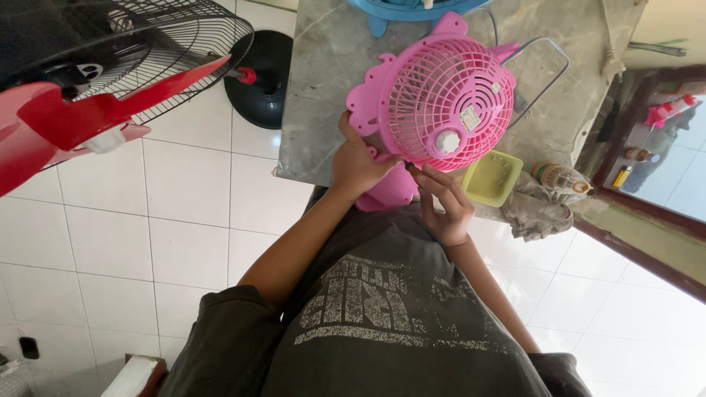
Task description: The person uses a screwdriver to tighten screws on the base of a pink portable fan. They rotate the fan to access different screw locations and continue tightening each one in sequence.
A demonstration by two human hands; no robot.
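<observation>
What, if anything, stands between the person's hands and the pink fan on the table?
Nothing visible does. The left hand already grips the pink fan at its lower left edge, and the right hand touches its lower rim, with a small dark tool at the fingertips. The yellow tray sits off to the side.

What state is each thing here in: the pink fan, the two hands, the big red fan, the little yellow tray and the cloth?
pink fan: on the grey table, grille closed, tilted toward the person
left hand: gripping the pink fan's lower edge
right hand: fingers pinched at the fan's bottom rim
red fan: front grille off, blades bare
yellow tray: open, at the table edge
cloth: crumpled
</observation>
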